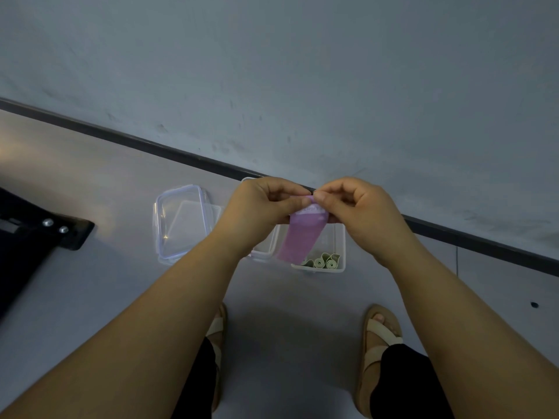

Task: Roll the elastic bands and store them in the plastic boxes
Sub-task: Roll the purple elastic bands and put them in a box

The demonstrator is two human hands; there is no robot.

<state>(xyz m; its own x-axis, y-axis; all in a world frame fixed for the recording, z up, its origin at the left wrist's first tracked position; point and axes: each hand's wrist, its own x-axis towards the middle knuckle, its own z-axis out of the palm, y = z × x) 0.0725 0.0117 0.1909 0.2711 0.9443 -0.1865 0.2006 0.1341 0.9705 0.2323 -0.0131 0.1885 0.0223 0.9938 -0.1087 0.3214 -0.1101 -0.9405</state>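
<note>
Both hands are raised over the grey floor, with the flat purple elastic band hanging between them. The left hand pinches one side of the band's top end between thumb and curled fingers. The right hand pinches the other side, and the fingertips nearly meet over a pale printed patch. That reads as the grip for starting a roll: the top end is turned over tight while the tail dangles free, pulled straight by its own weight.

Down on the floor, near its far edge along the dark skirting strip, sits an open clear plastic box. Three pale green rolled bands stand on end against its near wall, packed upright, I'd judge, so that more rolls fit in beside them. Just to its left, partly hidden by the left wrist, is a second clear box, and I cannot tell what it holds. Further left lie the clear snap-lock lids, one on another, set aside so the boxes are open for loading.

The tail hangs right above the boxes — a short drop once the band is rolled. The likely risk is spring-back, since elastic like this unrolls the instant a pinch slackens.

Toward the floor's left edge is a black bracket with two bolts. A pair of beige sandals stands at the near edge.
</note>
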